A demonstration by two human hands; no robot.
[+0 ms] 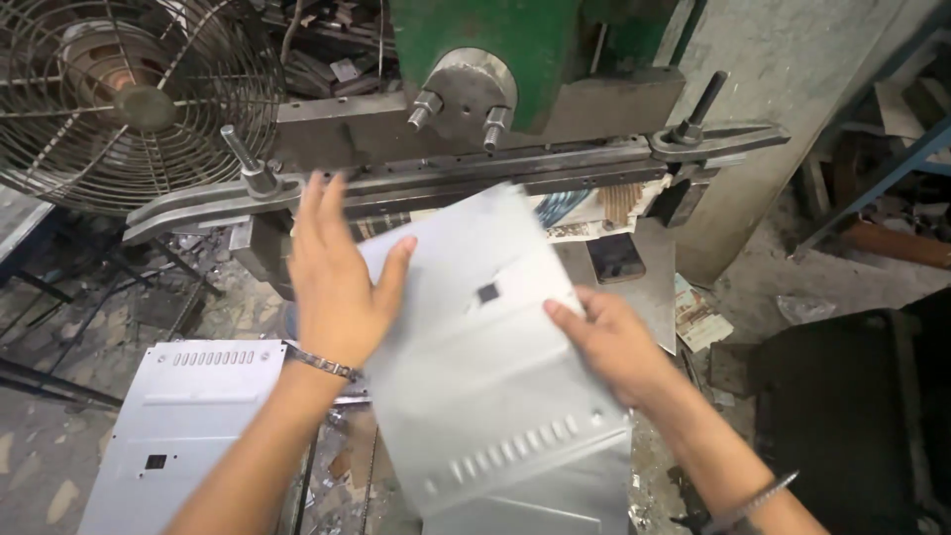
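Both hands lie flat on the grey metal sheet [495,376], neither closed around it: the left hand's [337,282] grip is spread wide, palm down on the sheet's upper left edge, fingers pointing at the press bar [446,178]; the right hand [614,342] presses its right edge with fingers extended. Blurred, the sheet rests just below the green machine [525,50], its long axis running from the person toward the bar, louvred slots nearest the body. A matching panel [188,426] lies lower left, beneath the fan [129,99].
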